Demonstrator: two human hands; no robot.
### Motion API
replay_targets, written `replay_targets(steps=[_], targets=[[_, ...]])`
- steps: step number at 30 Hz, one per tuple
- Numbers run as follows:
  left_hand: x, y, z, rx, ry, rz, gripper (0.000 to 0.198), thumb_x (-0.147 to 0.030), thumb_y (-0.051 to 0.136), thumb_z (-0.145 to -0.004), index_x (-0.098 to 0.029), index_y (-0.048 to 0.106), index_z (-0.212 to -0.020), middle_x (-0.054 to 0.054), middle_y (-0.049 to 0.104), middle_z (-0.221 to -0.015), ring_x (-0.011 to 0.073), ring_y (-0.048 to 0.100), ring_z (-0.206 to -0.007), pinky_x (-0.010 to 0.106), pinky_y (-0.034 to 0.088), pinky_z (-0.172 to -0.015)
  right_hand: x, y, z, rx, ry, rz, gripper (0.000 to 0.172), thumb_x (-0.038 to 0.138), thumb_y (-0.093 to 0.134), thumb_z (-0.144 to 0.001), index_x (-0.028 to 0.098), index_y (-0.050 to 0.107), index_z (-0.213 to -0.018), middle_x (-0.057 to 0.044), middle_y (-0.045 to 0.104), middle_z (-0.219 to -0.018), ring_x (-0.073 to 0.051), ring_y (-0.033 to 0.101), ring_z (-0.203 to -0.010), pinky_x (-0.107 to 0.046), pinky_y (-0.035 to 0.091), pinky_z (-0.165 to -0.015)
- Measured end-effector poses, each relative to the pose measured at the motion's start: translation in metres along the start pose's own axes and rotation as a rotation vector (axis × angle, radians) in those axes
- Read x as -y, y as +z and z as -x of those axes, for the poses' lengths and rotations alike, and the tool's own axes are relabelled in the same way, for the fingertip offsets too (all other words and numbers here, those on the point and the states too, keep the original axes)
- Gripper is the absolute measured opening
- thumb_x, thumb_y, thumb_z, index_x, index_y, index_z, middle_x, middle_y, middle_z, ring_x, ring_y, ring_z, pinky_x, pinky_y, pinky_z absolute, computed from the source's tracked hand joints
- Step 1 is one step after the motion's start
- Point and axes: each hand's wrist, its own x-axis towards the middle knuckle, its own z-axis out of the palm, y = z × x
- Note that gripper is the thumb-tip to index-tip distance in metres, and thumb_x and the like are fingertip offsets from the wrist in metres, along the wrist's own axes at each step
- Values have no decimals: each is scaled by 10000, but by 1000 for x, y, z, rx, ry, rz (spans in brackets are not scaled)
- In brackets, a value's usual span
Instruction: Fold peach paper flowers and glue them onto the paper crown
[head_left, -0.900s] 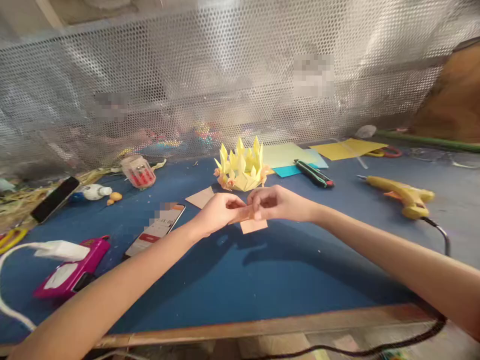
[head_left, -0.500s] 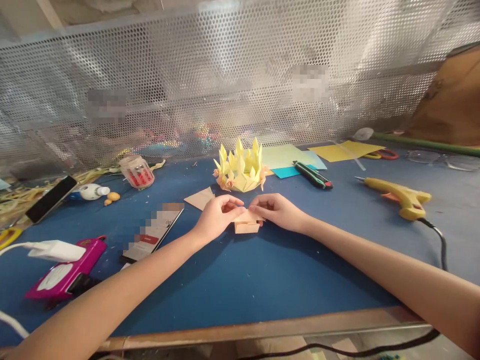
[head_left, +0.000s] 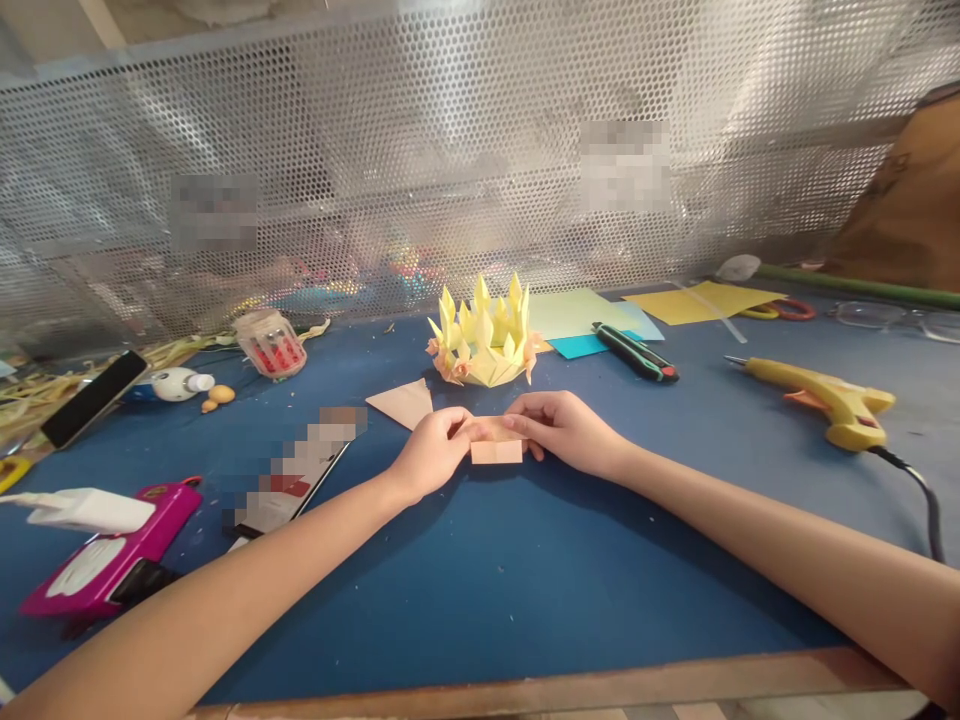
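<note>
A small folded piece of peach paper [head_left: 496, 452] is pinched between both hands near the middle of the blue table. My left hand [head_left: 439, 452] grips its left side, thumb on top. My right hand [head_left: 559, 430] has its right side, the thumb lying over the upper fold and a fingertip showing underneath. Just behind the hands stands a yellow folded-paper crown [head_left: 487, 340] with peach paper flowers at its sides. Beside my left hand lies a flat peach paper piece [head_left: 405, 402] with a pointed corner.
To the right lie a yellow glue gun [head_left: 825, 400] with a black cord, and a utility knife [head_left: 634, 352] by coloured paper sheets [head_left: 574, 312]. Leftward are a phone [head_left: 300, 475], a magenta power strip [head_left: 120, 550] and a jar [head_left: 271, 345]. A perforated metal screen [head_left: 450, 150] closes off the back.
Both hands have pressed the peach paper flatter, and the gap between its layers has closed. My left fingers have curled down closer to it. The view has shifted slightly.
</note>
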Motion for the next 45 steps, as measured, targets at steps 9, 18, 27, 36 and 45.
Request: replay_targets(steps=[9, 18, 27, 36, 45], targets=[[0, 3, 3, 24, 17, -92, 321, -408, 571, -864, -217, 429, -649, -62, 371, -629, 144, 371, -634, 276, 247, -590, 4, -1, 3, -49, -22, 65, 337, 462, 561, -889, 169, 700, -795, 22, 572, -522, -101, 452, -442, -236, 360, -465], [-5, 3, 5, 27, 41, -40, 445, -420, 615, -821, -223, 301, -574, -71, 234, -599, 120, 263, -594, 282, 185, -561, 7, 2, 5, -70, -130, 185, 411, 513, 559, -917, 167, 714, -758, 1, 600, -554, -111, 477, -492, -238, 363, -483], [-2, 4, 4, 6, 8, 179, 445, -525, 637, -835, -188, 512, -572, -48, 397, -577, 129, 349, -596, 279, 233, -573, 7, -1, 9, -264, -507, 342, 333, 496, 578, -950, 222, 717, -1079, -103, 627, -1049, -222, 604, -971, -373, 516, -869], [-8, 1, 4, -97, -60, 477, 302, -458, 712, -802, -159, 682, -824, -6, 636, -727, 137, 530, -678, 254, 396, -636, 4, 0, 10, -364, -686, 604, 285, 504, 700, -870, 220, 726, -875, -121, 547, -1142, -281, 520, -1064, -478, 448, -951], [-21, 11, 17, -223, -216, 855, 364, -291, 798, -711, -223, 460, -828, -23, 676, -774, 128, 647, -736, 288, 526, -769, 17, 8, 20, -470, -625, 660, 388, 581, 683, -852, 202, 653, -773, -130, 569, -1114, -299, 526, -1043, -495, 484, -904]])
